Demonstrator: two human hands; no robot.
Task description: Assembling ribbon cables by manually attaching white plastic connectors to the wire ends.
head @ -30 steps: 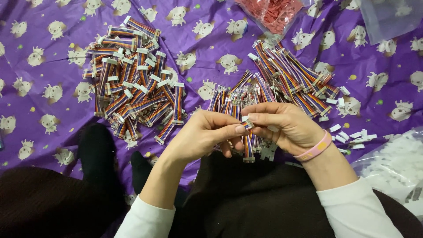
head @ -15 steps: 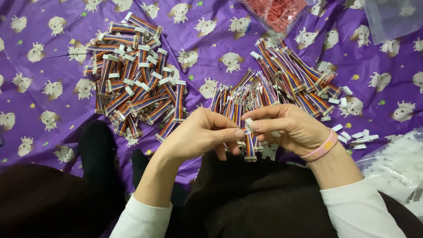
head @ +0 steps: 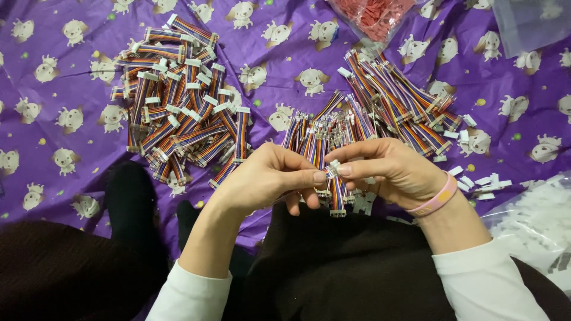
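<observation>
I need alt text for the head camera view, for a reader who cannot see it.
Two hands, the left hand and right hand, pinch a small white connector on a rainbow ribbon cable. Piles of similar cables lie on a purple cloth printed with cartoon dogs.

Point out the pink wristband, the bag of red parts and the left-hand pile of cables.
pink wristband (head: 437,201), head view, band's middle.
bag of red parts (head: 372,15), head view, red contents.
left-hand pile of cables (head: 181,110), head view, pile's centre.

Left hand (head: 267,178) and right hand (head: 389,169) meet fingertip to fingertip (each in a pinching grip), wrists apart.
</observation>
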